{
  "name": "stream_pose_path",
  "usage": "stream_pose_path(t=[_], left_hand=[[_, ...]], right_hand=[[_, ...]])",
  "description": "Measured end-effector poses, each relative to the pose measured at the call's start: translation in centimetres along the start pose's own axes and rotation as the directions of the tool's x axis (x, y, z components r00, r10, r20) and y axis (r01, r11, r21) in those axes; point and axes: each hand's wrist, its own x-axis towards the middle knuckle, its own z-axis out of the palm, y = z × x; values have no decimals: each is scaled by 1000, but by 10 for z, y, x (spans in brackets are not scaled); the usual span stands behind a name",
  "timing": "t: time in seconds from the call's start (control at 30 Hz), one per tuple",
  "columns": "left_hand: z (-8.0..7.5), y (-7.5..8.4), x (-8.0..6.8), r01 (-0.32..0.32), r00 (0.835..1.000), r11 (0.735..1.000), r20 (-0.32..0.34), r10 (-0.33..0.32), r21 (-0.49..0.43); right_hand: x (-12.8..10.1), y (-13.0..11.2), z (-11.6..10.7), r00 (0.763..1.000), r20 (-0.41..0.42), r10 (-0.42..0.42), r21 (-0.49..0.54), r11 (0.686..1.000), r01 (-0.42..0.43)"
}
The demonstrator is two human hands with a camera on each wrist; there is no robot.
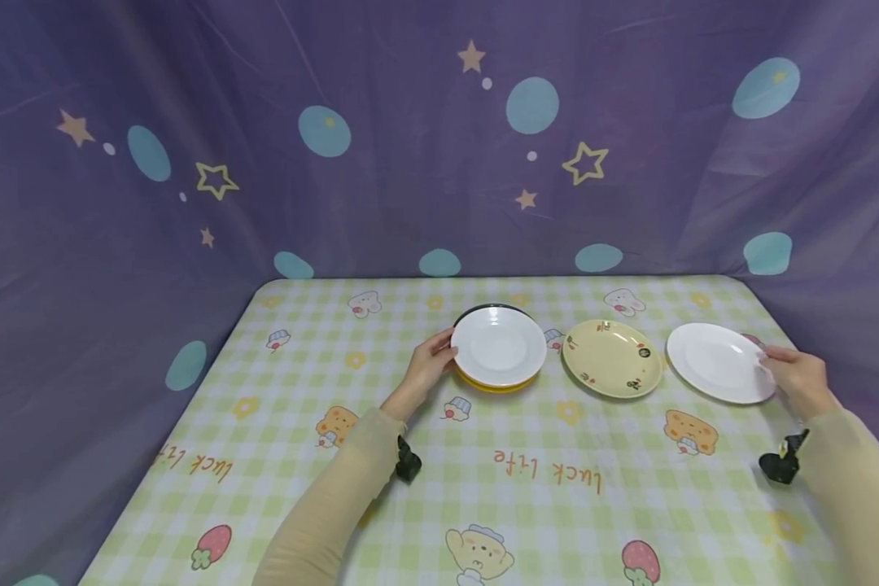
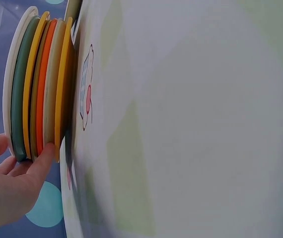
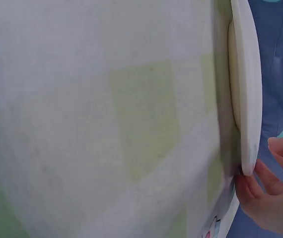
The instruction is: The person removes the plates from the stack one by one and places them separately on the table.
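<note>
1. Near the far edge of the counter [image 1: 264, 496], about midway between the far corners: a stack of plates [image 1: 498, 348].
2. In the stack, from the top down: a white top plate [image 2: 7, 84], a dark green plate [image 2: 20, 94], a yellow plate [image 2: 28, 89], a brownish plate [image 2: 35, 89], an orange plate [image 2: 42, 89], a cream plate [image 2: 51, 89] and, lowest, a yellow-orange plate [image 2: 63, 89].
3. At the stack's left side: the left grip [image 1: 426, 365], partly closed, holding the stack by its edge, with one fingertip by the top rim and another against the lower plates.
4. Just right of the stack: a pale yellow plate [image 1: 611, 359] with small printed figures round its rim.
5. Close to the counter's right edge, toward the far right corner and just beside the pale yellow plate: a plain white plate [image 1: 719, 363].
6. At that white plate's right rim: the right grip [image 1: 804, 381], nearly closed, with thumb above and fingers below. Cannot tell about contact between plate foot and cloth.
7. Over the counter: a green-and-white checked cloth [image 1: 557, 529]. Beyond the far edge: a purple curtain [image 1: 425, 203].
</note>
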Motion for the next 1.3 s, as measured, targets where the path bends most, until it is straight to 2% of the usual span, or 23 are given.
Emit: stream_pose_path(t=[0.07,0.17,0.33,0.57,0.63,0.73,0.9,0.97,1.07,1.3], left_hand=[[0,1,0,3,1000,1000,3,-3,-2],[0,1,0,3,1000,1000,5,-3,-1],[0,2,0,11,1000,1000,-1,-11,3],[-1,2,0,12,1000,1000,-2,-12,5],[-1,1,1,14,1000,1000,-1,-14,2],[0,1,1,18,1000,1000,-1,-18,1],[0,2,0,17,1000,1000,-1,-17,9],[1,2,0,14,1000,1000,-1,-14,12],[1,2,0,16,1000,1000,-3,-16,8],[0,1,0,15,1000,1000,-4,-15,7]], right_hand=[[-1,-5,2,998,-25,-49,-106,993,46],[-1,-10,4,992,-44,-115,-169,980,106],[5,-16,16,985,-35,-169,-150,975,162],[44,5,47,970,1,-243,-171,956,240],[47,4,58,964,13,-265,-167,950,263],[33,-17,69,956,41,-291,-135,946,294],[-16,-79,79,942,139,-305,-56,948,314],[-31,-97,83,929,181,-322,-24,943,332],[-40,-112,93,919,221,-327,-9,942,337],[-50,-129,121,874,315,-371,79,928,365]])
